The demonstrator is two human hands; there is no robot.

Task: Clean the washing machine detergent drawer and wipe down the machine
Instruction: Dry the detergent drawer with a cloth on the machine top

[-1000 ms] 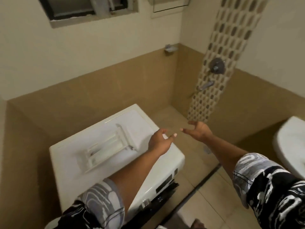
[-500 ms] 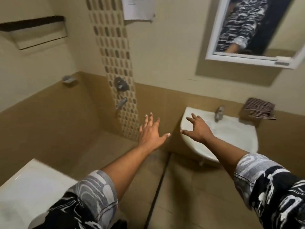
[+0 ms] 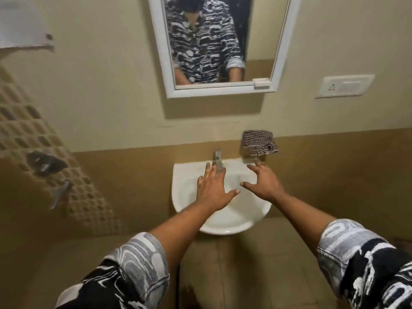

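Observation:
A white wall-mounted sink fills the middle of the head view, with a metal tap at its back. My left hand hovers over the basin just in front of the tap, fingers straight and spread, holding nothing. My right hand is over the basin's right side, fingers spread and empty. A dark checked cloth lies folded on the ledge behind the sink's right corner, just beyond my right fingertips. The washing machine and its drawer are out of view.
A white-framed mirror hangs above the sink, showing a person in a patterned shirt. A switch and socket plate is on the wall at right. Shower fittings sit on the patterned tile strip at left. Tiled floor lies below the sink.
The view has swung right, from the washing machine to the sink. Both hands, still empty and spread, now reach over the basin; the machine has left the frame.

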